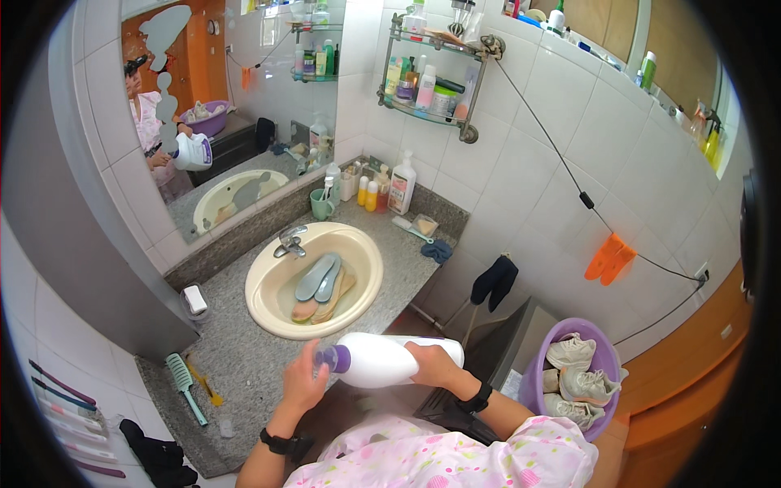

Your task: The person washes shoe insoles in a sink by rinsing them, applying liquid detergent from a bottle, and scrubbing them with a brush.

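Note:
A large white detergent jug with a purple collar lies sideways in front of me, close to the counter's front edge. My right hand is wrapped round its body. At the other end my left hand closes its fingers on the translucent purple cap. Whether the cap is loose cannot be made out. Beyond the jug is the cream oval sink, holding shallow water. Several shoe insoles lie in it: grey-blue ones on top, tan ones beneath.
The granite counter carries a green hairbrush, a soap dish, a green cup and a white pump bottle. A purple bucket of pale shoes stands at my right. Orange gloves hang on a cord.

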Demonstrator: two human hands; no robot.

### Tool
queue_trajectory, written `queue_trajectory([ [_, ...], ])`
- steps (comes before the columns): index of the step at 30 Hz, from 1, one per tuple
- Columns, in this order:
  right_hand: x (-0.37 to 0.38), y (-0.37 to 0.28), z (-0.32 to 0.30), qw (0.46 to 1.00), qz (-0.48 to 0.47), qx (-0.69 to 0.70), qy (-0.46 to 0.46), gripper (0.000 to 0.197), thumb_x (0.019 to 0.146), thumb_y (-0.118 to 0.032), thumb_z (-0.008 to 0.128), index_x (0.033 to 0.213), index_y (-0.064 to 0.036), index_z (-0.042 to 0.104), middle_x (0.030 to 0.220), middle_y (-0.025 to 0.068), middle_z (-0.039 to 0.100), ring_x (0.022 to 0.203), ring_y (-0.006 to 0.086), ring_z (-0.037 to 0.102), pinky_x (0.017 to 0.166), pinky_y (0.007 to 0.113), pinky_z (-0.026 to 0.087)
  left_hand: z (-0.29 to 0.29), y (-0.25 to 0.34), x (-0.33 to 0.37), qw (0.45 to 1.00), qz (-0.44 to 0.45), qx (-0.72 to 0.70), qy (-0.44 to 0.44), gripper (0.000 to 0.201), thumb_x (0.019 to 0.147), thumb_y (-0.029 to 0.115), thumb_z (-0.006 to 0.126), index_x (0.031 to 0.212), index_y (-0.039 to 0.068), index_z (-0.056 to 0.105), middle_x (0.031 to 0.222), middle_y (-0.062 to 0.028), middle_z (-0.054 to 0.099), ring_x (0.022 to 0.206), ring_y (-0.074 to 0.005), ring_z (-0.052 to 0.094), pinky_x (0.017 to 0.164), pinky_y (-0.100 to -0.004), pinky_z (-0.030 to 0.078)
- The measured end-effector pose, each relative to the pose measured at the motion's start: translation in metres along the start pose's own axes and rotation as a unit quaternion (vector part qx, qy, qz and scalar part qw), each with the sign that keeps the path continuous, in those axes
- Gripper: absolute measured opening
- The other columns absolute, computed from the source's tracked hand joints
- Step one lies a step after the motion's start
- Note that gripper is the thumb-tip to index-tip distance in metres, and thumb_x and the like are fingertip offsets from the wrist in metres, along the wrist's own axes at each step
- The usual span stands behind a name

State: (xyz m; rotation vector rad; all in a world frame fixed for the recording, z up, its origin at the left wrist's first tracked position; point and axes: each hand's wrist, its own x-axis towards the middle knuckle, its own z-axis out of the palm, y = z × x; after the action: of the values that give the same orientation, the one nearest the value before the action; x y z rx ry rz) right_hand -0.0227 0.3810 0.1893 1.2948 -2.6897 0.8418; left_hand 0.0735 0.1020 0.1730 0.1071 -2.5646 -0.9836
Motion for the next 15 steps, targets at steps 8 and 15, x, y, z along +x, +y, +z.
queue_trajectory([
  [8, -0.001, 0.000, -0.005, 0.999, 0.013, 0.006, -0.033, 0.029, 0.075, -0.024, 0.070, 0.093, -0.0080, 0.054, 0.077, 0.0174, 0.064, 0.073, 0.0390, 0.063, 0.064, 0.044, 0.050, 0.010, -0.018, -0.005, 0.980, -0.120, -0.005, -0.156, 0.042, 0.084, 0.026, 0.065, 0.117, 0.004, 0.050, 0.099, -0.0215, 0.059, 0.080, -0.0403, 0.059, 0.068, -0.0472, 0.047],
  [15, -0.004, 0.009, 0.006, 0.997, 0.031, 0.034, -0.058, 0.023, 0.078, -0.017, 0.064, 0.096, -0.0074, 0.053, 0.077, 0.0189, 0.063, 0.076, 0.0401, 0.063, 0.067, 0.044, 0.050, 0.026, -0.018, -0.014, 0.994, -0.001, -0.113, -0.012, 0.034, 0.083, 0.019, 0.063, 0.108, -0.001, 0.051, 0.098, -0.0225, 0.055, 0.093, -0.0412, 0.054, 0.079, -0.0456, 0.044],
])
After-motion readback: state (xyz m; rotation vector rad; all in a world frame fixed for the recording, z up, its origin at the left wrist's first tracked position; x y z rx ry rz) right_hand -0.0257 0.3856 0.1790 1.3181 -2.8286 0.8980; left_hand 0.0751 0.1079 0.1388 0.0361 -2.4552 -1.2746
